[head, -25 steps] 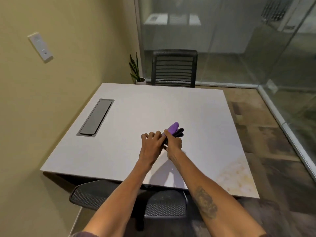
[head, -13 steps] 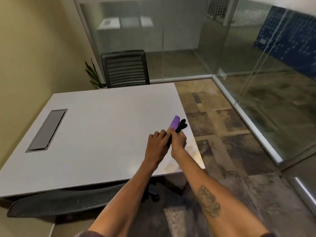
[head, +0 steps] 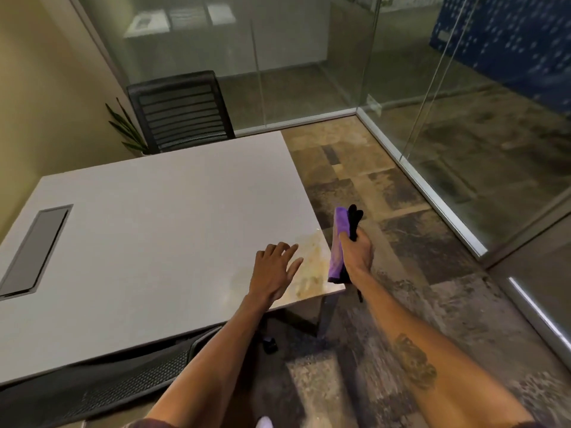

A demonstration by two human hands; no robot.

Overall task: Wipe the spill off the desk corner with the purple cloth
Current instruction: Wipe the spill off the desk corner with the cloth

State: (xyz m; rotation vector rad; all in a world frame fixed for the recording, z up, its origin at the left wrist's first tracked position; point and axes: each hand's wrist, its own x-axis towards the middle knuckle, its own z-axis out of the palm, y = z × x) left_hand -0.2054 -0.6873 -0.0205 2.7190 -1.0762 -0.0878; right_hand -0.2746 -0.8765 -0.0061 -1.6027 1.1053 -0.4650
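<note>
A yellowish spill stains the near right corner of the white desk. My right hand holds a folded purple cloth upright together with a black item, just past the desk's right edge beside the spill. My left hand hovers with fingers spread over the desk, at the spill's left border, holding nothing.
A grey cable hatch sits in the desk's left part. A black chair and a plant stand at the far side; another mesh chair is below the near edge. Glass walls enclose the right.
My hands have separated: the left let go of the cloth and opened above the desk, the right carried the cloth to the spill corner. The view swung right.
</note>
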